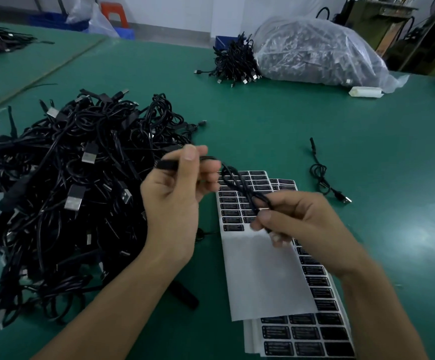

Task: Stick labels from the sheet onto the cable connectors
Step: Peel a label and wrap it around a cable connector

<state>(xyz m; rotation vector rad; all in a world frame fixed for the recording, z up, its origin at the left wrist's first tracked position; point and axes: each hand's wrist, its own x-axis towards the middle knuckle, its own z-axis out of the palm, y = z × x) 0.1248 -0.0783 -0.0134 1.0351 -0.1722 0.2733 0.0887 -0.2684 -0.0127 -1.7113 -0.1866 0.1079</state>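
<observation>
The left hand pinches the black connector just left of the label sheet, probably to present a face for labelling; the right hand grips the trailing cable over the sheet, taming slack; the cable pile lies left of the sheet.

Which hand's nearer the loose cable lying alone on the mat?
Right. The right hand is left of the loose cable, closer to the person; the left hand is farther left.

- left hand: bare, short rounded thumbnail
- right hand: bare, nails short
- left forearm, right forearm: bare skin down to frame edge
</observation>
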